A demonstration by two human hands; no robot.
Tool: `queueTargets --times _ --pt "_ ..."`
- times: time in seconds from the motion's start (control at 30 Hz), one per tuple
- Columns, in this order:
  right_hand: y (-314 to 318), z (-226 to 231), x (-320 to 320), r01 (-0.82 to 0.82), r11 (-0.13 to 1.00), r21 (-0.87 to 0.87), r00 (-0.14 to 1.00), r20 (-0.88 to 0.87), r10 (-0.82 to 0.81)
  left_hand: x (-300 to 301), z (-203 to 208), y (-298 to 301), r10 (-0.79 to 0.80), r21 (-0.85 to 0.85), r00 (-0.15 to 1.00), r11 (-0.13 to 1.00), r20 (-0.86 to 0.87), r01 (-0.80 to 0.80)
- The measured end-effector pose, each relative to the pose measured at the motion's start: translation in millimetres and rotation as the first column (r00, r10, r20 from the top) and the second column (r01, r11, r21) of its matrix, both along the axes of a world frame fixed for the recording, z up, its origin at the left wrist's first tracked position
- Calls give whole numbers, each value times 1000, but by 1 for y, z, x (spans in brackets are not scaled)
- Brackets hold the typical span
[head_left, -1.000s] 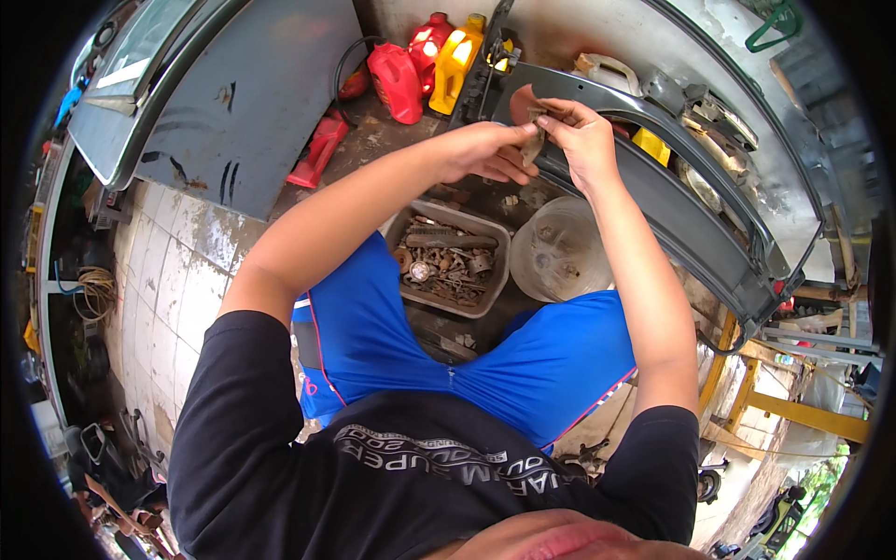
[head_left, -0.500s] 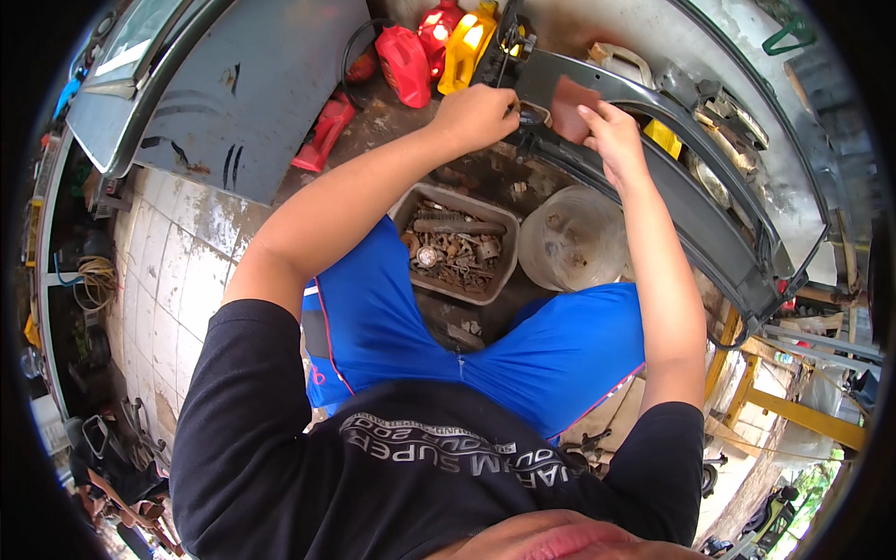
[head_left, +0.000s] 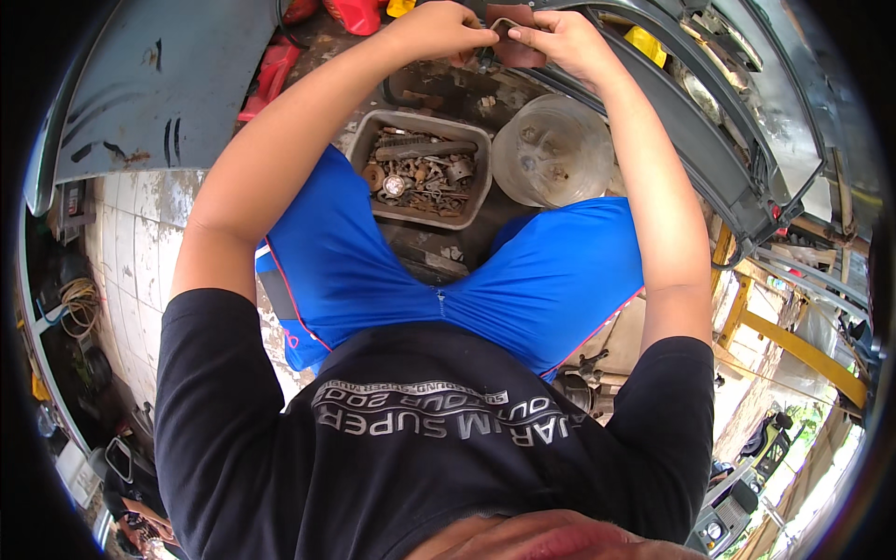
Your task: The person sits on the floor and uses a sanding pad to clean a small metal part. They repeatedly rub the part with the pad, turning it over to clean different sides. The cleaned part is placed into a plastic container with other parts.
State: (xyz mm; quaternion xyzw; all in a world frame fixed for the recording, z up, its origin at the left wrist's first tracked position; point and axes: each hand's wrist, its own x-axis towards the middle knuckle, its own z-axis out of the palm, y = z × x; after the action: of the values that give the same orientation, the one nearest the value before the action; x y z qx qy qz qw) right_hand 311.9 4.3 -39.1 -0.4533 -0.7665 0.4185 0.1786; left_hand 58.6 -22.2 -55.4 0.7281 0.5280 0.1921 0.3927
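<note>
At the top of the view, my right hand (head_left: 565, 42) is closed on a reddish-brown sheet that looks like sandpaper (head_left: 516, 54), thumb in front and fingers behind. Close beside it, my left hand (head_left: 443, 30) pinches a thin curved strip (head_left: 504, 22) that lies against the sheet. Its far part is hidden by the sheet and my fingers. Just beyond and to the right of my hands runs a dark grey curved car panel (head_left: 686, 131). Between my knees sits a grey tray (head_left: 417, 221) of rusty bolts and small metal parts.
A clear round plastic tub (head_left: 553, 149) stands right of the tray. Red containers (head_left: 273, 79) lie at the upper left beside a grey metal panel (head_left: 159, 93). On the right there is a yellow metal frame (head_left: 803, 350); a coiled cable (head_left: 79, 308) hangs at the left.
My view has tilted, so the tray and tub sit higher and more to the left. My hands have come together, and the left now meets the sandpaper held in my right hand.
</note>
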Motion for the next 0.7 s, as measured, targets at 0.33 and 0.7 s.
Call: queueTargets --times 0.33,0.7 --pt "-5 7 3 145 986 -79 986 -70 -151 -10 10 -1 -55 -394 951 902 304 178" --pt "-15 10 -14 173 945 278 968 -228 -110 -19 9 3 93 -512 754 788 650 343"
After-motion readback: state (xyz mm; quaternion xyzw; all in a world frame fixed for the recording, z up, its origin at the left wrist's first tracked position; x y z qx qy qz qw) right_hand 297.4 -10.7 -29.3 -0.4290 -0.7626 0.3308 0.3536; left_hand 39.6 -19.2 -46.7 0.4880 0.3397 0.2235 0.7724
